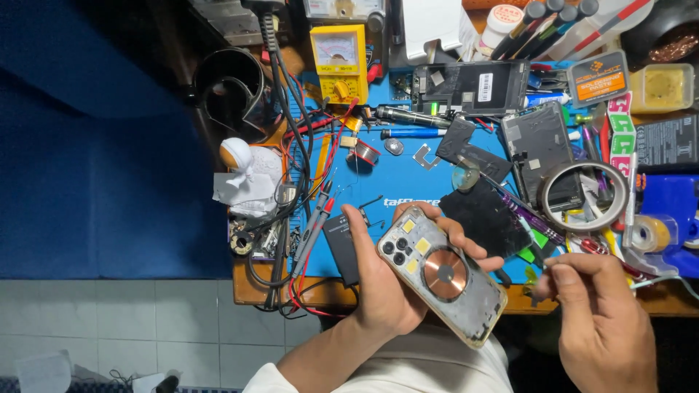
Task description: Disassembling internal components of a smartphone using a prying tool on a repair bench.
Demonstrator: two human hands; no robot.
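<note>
My left hand grips an opened phone back housing with a gold frame, a copper coil ring in its middle and a camera block at its upper left. It is held tilted above the front edge of the blue work mat. My right hand is to the right of the housing, fingers pinched on a thin tool whose tip points up and left toward green bits on the mat. The two hands are apart.
A yellow multimeter stands at the back, its probes lying left of my left hand. Disassembled phone parts, a tape ring, pens, a solder spool and a white figurine crowd the bench.
</note>
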